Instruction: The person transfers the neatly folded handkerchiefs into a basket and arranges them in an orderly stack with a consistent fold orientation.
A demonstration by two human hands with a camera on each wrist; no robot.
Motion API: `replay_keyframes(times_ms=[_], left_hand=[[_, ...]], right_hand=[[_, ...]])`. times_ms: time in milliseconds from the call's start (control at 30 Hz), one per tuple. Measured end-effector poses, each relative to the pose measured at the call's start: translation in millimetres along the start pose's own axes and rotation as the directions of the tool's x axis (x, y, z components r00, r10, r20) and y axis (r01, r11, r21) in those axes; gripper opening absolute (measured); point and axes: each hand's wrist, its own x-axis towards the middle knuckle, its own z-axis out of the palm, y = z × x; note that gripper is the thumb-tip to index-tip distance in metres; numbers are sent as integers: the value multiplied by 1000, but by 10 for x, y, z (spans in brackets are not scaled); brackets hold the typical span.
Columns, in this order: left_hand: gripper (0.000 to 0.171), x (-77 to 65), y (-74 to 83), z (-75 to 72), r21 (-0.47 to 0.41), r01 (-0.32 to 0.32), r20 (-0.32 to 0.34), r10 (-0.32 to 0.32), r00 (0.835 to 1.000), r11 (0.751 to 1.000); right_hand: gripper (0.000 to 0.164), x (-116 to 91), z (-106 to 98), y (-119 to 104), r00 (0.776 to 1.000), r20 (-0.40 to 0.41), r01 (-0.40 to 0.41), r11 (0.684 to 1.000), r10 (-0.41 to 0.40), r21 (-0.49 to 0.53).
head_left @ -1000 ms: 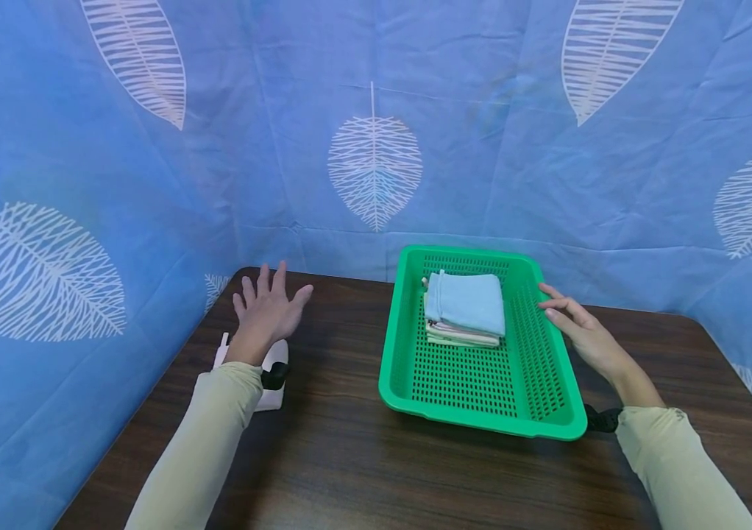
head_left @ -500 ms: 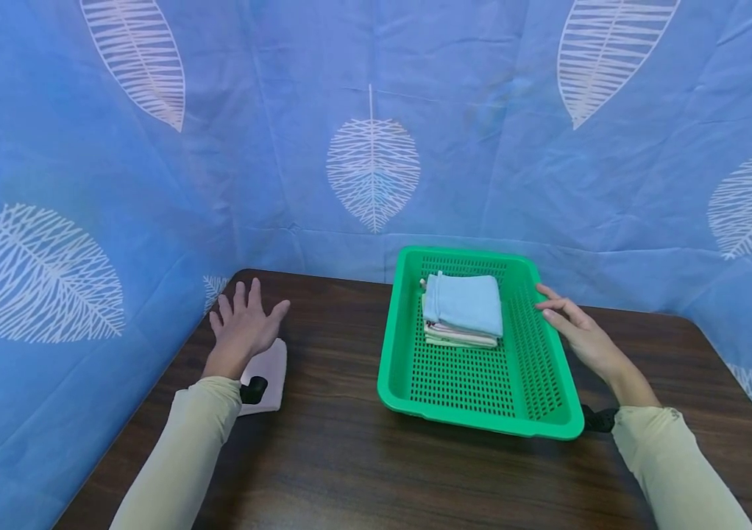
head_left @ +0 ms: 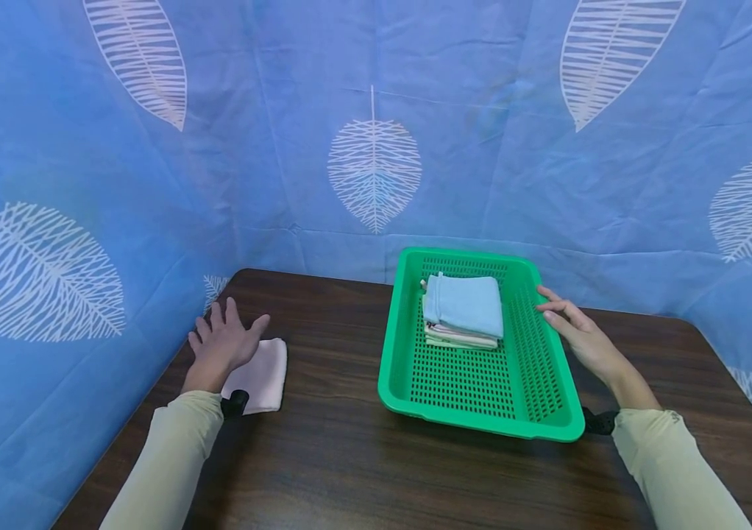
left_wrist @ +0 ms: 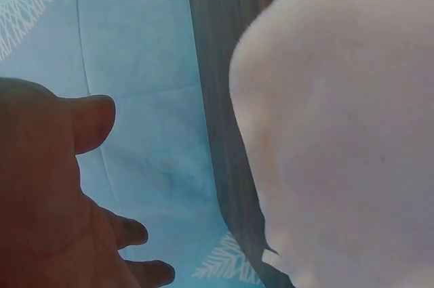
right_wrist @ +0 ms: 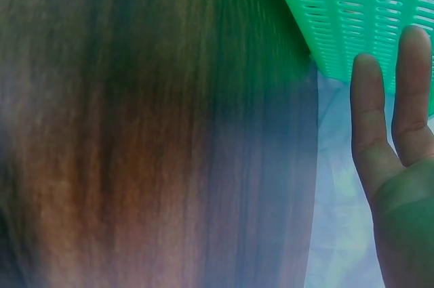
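Note:
My left hand [head_left: 220, 346] hovers with fingers spread over the left side of the table, holding nothing. Partly covered by it and the wrist strap is a folded pale pink cloth [head_left: 266, 375], which fills the right of the left wrist view. On the right, my right hand [head_left: 581, 335] rests at the right rim of a green plastic basket [head_left: 469, 421], fingers loosely extended. The right wrist view has two straight fingers [right_wrist: 369, 101] against the basket's slotted outer wall. A light blue folded cloth [head_left: 465, 303] tops a small stack of folded cloths in the basket's far half.
The dark wooden table [head_left: 330, 456] runs back to a blue leaf-print curtain [head_left: 482, 147], which also closes off the left and right sides. Between the pink cloth and the basket lies a stretch of bare wood.
My left hand has moved left and nearer to me, uncovering more of the pink cloth. The right hand, the basket and its stack have stayed put.

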Motion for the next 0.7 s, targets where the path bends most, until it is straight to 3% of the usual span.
replay_keyframes(times_ms=[433,700], left_hand=[[100,-70,-222,62,-6,101,50,-100,994,995],[97,-121,-314,103,8,190,87,-190,978,982]], right_hand=[[46,13,9,-21,1000,-6,-19,1000,19,17],[44,0,-9,-8,1000,8,6,1000,-6,1]])
